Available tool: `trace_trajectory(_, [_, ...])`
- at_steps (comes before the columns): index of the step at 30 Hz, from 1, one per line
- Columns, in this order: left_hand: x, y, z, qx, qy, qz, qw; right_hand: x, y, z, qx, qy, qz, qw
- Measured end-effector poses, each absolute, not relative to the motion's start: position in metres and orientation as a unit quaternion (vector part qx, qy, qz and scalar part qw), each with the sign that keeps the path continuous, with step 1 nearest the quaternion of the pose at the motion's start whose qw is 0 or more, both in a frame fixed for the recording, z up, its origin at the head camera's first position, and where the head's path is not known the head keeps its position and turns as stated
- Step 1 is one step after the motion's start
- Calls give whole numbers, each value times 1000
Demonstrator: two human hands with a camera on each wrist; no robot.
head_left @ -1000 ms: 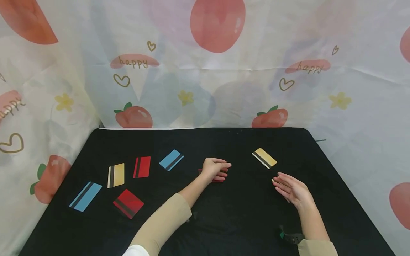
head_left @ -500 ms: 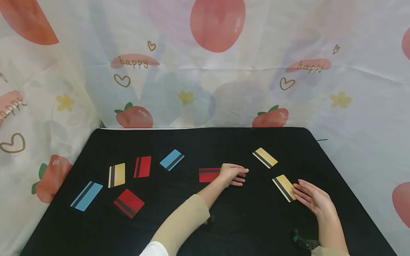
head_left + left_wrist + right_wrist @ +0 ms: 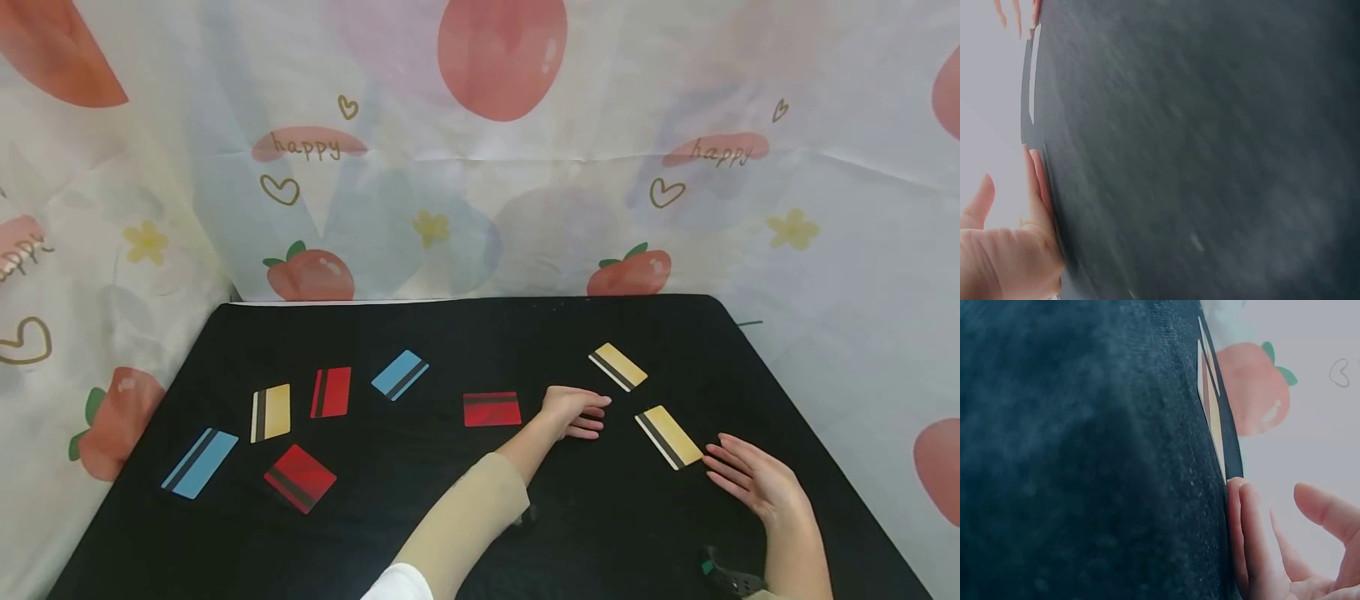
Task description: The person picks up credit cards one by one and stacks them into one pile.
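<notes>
My left hand [image 3: 573,412] is close over the black table, between a red card [image 3: 491,409] and a gold card [image 3: 669,437] with a black stripe. Its fingers are extended and hold nothing, and in the left wrist view the hand [image 3: 1016,244] lies low along the tabletop with the thumb apart. To the right of the gold card is my right hand [image 3: 761,479], fingers straight and fingertips right at the card's edge. The right wrist view shows these fingers [image 3: 1260,544] at the near end of the gold card [image 3: 1213,419]. A second gold card [image 3: 618,367] lies just behind.
Left on the black table [image 3: 480,333] lie two blue cards, one near [image 3: 200,463] and one farther back [image 3: 400,375]. Among them are a gold card [image 3: 271,413], an upright red card [image 3: 331,392] and a tilted red card [image 3: 300,478]. A fruit-printed curtain [image 3: 525,208] surrounds the table.
Both hands have moved right. My left hand has come off the red card, which now shows fully. My right hand has drawn back from over the nearer gold card, uncovering it.
</notes>
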State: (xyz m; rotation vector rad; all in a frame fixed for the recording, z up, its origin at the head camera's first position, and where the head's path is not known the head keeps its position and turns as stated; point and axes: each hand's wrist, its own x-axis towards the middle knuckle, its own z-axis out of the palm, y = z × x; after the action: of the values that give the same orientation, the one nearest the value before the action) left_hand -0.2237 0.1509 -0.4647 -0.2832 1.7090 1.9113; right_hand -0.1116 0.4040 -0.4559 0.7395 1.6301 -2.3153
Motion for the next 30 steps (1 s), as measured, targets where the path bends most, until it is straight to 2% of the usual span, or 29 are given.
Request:
trace_trajectory(22, [-217,193,-465,-117,619,722,285,-100,398,-456,251,515,-810,126])
trace_trajectory(30, [-216,198,-464,-108,623,718,291,-93,398,-460,211,427,-869,133])
